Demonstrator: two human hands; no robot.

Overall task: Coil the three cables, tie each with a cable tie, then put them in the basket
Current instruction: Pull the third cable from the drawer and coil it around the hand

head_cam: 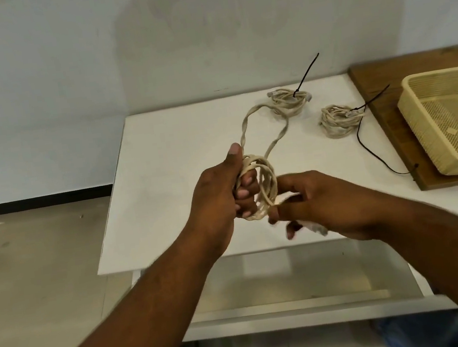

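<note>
One cable coil [270,177] around left fingers [248,181]

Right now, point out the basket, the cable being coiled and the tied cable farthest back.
basket [420,140]: head view, outer left wall.
cable being coiled [270,180]: head view, middle of its loops.
farthest tied cable [288,104]: head view, bundled loops.

A pale, plain wall [32,83] meets a grey tiled floor [30,274] at a black baseboard [34,199]. The white counter [164,182] carries a wooden board [373,100] at its right; a shelf [281,283] sits below.
</note>
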